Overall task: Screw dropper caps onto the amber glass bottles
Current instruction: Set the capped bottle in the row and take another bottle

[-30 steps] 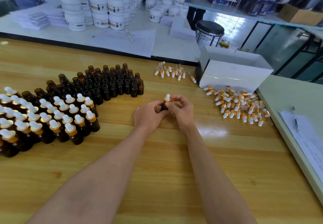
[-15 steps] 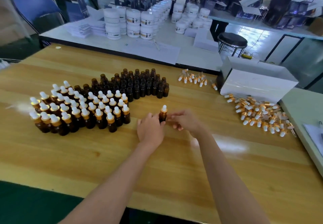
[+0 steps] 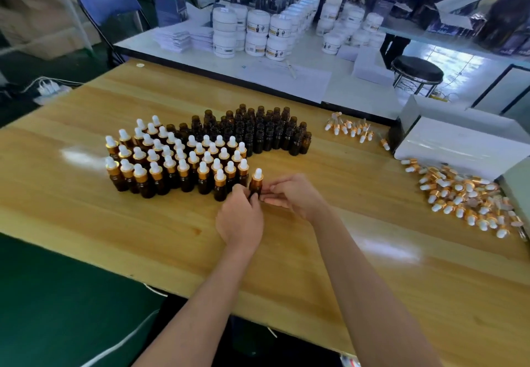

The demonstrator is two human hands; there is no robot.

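An amber glass bottle (image 3: 256, 183) with a gold collar and white dropper bulb stands upright on the wooden table (image 3: 315, 252), right beside the group of capped bottles (image 3: 172, 163). My left hand (image 3: 239, 219) grips its lower body from the near side. Just right of the bottle, the straight fingers of my right hand (image 3: 292, 196) point at its base and hold nothing. Behind the capped group stand several uncapped amber bottles (image 3: 258, 134). Loose dropper caps (image 3: 464, 197) lie in a heap at the right, with a smaller scatter of caps (image 3: 351, 128) further back.
A white box (image 3: 459, 140) sits at the table's far right edge. Beyond the wooden table is a white table (image 3: 338, 91) with white jars (image 3: 255, 37) and papers. A black stool (image 3: 417, 74) stands behind it. Green floor lies at the near left.
My left hand has carried the capped bottle leftward to the edge of the capped group. My right hand has let go of the cap and opened. The camera view has swung left.
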